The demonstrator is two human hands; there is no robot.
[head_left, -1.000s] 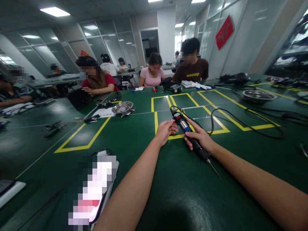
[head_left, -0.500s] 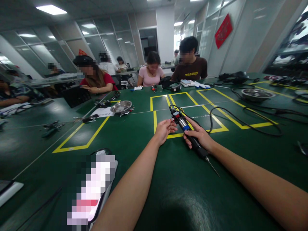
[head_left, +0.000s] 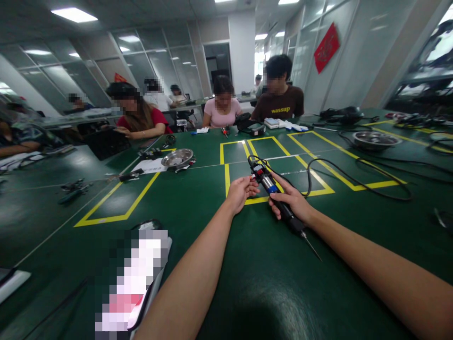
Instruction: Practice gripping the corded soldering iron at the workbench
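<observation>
My right hand [head_left: 288, 200] is wrapped round a black electric screwdriver [head_left: 286, 210] with a silver and blue collar. Its thin bit points down toward me, and a black cable leaves its far end. Close beside that far end, my left hand [head_left: 242, 192] is closed in a pinch. A small red and white piece [head_left: 253, 177] shows at its fingertips, too small to name. Both hands are over the green table [head_left: 198, 203], near yellow tape outlines.
A phone-like device [head_left: 141, 283] with a blurred screen lies at the left. Metal bowls stand at the left [head_left: 177, 158] and right [head_left: 377, 140]. The black cable [head_left: 354, 200] curls across the right side. Several people sit across the table.
The view shifts very slightly. Both hands and the electric screwdriver keep nearly the same pose.
</observation>
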